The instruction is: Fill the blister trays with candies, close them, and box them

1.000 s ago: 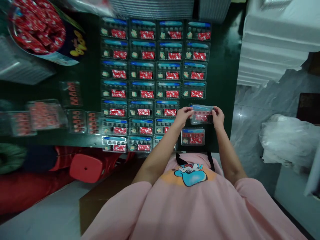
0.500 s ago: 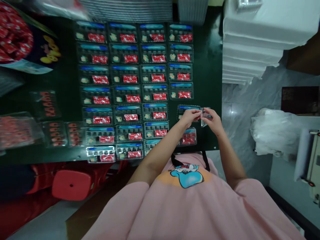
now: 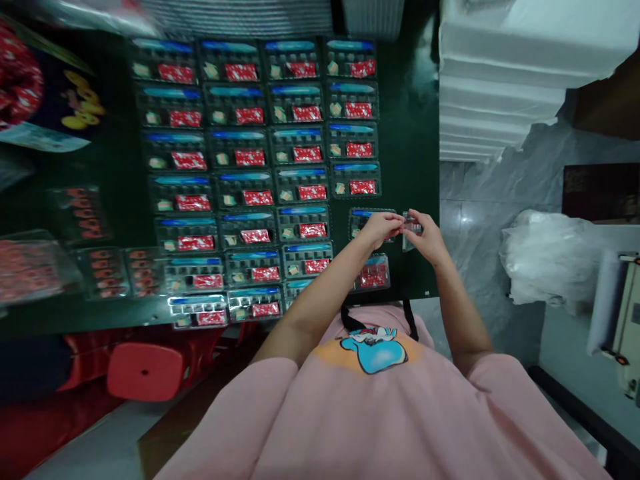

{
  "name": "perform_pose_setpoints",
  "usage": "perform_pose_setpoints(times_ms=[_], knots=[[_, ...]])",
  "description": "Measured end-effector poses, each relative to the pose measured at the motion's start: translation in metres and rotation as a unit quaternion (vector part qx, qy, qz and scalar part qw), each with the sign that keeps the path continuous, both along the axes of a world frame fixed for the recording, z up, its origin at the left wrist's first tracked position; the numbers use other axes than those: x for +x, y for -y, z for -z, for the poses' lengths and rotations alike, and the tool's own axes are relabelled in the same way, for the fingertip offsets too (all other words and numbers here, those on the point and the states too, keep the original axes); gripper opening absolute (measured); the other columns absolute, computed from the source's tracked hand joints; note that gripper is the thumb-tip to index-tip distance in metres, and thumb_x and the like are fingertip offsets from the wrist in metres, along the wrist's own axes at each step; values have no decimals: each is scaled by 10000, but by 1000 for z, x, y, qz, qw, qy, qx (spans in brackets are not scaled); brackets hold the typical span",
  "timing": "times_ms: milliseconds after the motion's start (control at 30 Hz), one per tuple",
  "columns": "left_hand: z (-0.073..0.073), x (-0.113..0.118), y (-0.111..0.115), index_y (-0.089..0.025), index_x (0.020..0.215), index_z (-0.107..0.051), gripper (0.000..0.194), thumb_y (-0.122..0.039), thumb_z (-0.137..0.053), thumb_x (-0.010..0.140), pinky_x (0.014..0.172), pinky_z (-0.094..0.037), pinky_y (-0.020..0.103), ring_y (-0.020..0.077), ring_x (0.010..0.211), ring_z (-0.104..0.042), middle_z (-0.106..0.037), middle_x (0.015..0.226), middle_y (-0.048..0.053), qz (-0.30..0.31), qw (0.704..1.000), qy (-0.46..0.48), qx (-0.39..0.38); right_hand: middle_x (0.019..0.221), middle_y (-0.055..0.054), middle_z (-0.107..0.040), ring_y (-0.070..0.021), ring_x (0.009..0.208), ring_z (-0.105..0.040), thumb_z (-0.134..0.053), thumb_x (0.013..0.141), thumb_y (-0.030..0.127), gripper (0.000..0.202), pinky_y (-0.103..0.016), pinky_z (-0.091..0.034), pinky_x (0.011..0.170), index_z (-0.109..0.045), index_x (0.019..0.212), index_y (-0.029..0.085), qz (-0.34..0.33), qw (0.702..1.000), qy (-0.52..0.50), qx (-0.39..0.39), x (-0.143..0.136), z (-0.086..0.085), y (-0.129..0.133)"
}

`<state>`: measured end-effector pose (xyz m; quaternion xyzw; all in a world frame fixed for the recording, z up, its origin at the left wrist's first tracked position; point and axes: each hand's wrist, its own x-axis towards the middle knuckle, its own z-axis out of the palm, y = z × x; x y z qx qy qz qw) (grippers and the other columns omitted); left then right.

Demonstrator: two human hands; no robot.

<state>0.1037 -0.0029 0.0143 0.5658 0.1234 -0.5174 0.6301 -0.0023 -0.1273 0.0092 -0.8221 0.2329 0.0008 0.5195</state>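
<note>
My right hand grips a small clear plastic piece near the table's right edge. From its left side my left hand meets it, thumb and fingers pinched together; what lies between them is too small to make out. Under and behind my left hand lies a clear tray with a blue pen-like stick, partly covered by the hand. Nearer my body, beside my left forearm, is another clear tray with red contents. Rows of similar trays fill the table, each with a blue stick, a red packet and a small pale piece.
Stacks of empty clear trays stand at the back. On the left are a dark tub of red packets, a bag of reddish pieces and small packs. White foam-like sheets rise on the right; a red stool stands below.
The view has shifted slightly, so the trays appear further left. Both hands stay together at the small clear piece, with only slight finger movement.
</note>
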Motion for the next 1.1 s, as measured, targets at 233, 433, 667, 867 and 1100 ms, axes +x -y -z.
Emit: perform_pose_setpoints(times_ms=[233,433,667,867,1100], knots=[[0,0,2,-93,748,-674,43,-110,-713,745,587,-440,200,65,545,-576,-647,632,26,5,1000,-13,-8,1204,-111,-577,-235,1048,-623,-722,760,367,580,-442,-564,930,-584,1310,246,1,1000,-3,-9,0,2,4],[2,1,4,-87,742,-668,30,-101,-692,752,581,-434,196,65,544,-576,-644,625,30,13,1000,-12,-17,1222,-111,-571,-235,1066,-620,-714,762,372,576,-432,-561,923,-580,1310,254,0,1000,-5,-7,0,5,7],[-3,-1,9,-101,703,-665,28,-105,-659,730,542,-397,190,59,504,-517,-613,569,13,40,998,36,13,1187,-127,-571,-232,1026,-621,-665,779,345,534,-416,-564,888,-582,1289,209,-9,999,-25,-42,4,-4,7],[-2,-6,15,-111,679,-693,78,-105,-615,675,512,-352,195,65,489,-457,-559,521,-25,59,989,126,39,1177,-162,-570,-272,1069,-598,-567,794,218,470,-448,-514,941,-560,1259,155,-46,983,-77,-157,13,-20,-1],[-1,-7,12,-109,649,-699,128,-119,-573,629,524,-340,201,74,519,-453,-575,543,-23,67,982,175,35,1159,-182,-569,-299,1049,-592,-504,808,194,435,-438,-508,883,-545,1237,128,-102,967,-117,-204,23,-30,-6]])
